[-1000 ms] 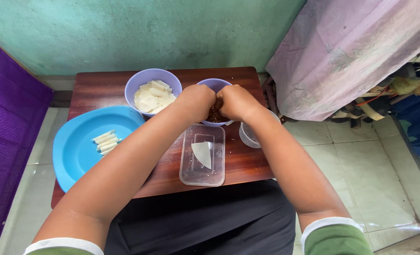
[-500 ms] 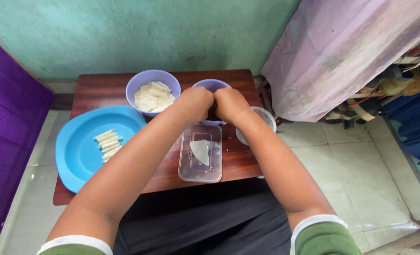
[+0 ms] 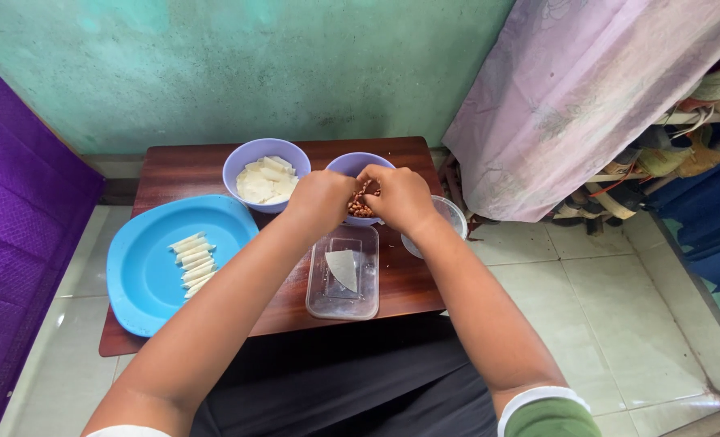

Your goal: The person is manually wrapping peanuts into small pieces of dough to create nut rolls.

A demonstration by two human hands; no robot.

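Head view shows us, nearest, our clear rectangular plastic tray (image 3: 342, 275) holding a pale wrapper piece (image 3: 344, 269), then our left hand (image 3: 321, 200) and right hand (image 3: 398, 197) pinched together over brown filling (image 3: 363, 204) in the small purple bowl (image 3: 352, 164).

Green sleeves (image 3: 547, 417) with white cuffs

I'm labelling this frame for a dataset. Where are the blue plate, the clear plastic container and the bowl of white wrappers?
blue plate (image 3: 145, 279): head view, bare middle of the plate.
clear plastic container (image 3: 327, 301): head view, bare floor near its front left.
bowl of white wrappers (image 3: 238, 162): head view, left rim.
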